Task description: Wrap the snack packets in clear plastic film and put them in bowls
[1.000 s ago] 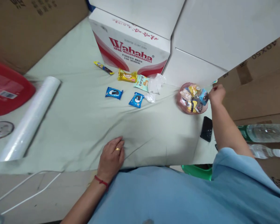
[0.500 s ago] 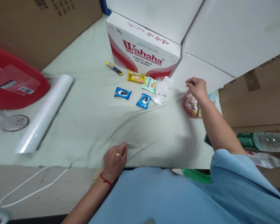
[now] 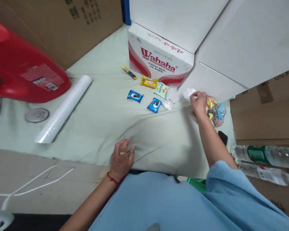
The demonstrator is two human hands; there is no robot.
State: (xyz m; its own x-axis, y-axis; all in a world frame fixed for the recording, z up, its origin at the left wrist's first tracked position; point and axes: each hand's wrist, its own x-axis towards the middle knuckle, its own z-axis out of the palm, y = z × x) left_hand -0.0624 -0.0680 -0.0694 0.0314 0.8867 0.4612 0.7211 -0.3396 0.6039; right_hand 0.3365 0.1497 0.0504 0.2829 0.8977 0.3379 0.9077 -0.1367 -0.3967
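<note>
My right hand (image 3: 198, 104) is closed, its fingertips pinching a crumpled clear plastic wrapper (image 3: 189, 93) over the cloth. Just right of it, partly behind the wrist, sits a bowl of packaged snacks (image 3: 216, 112). My left hand (image 3: 121, 158) lies open on the cloth near the front edge, fingers loosely curled, thumb apart, holding nothing. Ahead of the hands are two blue snack packets (image 3: 135, 96) (image 3: 154, 105), a yellow packet (image 3: 148, 82), a mint-green packet (image 3: 161, 90) and a thin yellow-and-dark stick packet (image 3: 129, 72). More crumpled clear plastic (image 3: 172, 95) lies beside the green one.
A white-and-red water carton (image 3: 159, 61) stands behind the packets, against large white boxes (image 3: 221, 70). Left are a red jug (image 3: 33, 70), a plastic film roll (image 3: 64, 109) and a round lid (image 3: 37, 115). Plastic bottles (image 3: 267, 154) and a dark phone-like object (image 3: 223, 137) are right.
My right hand has moved left and down from above the snack bowl, with clear plastic now at its fingertips. My left hand's fingers have loosened and spread. The view has shifted left.
</note>
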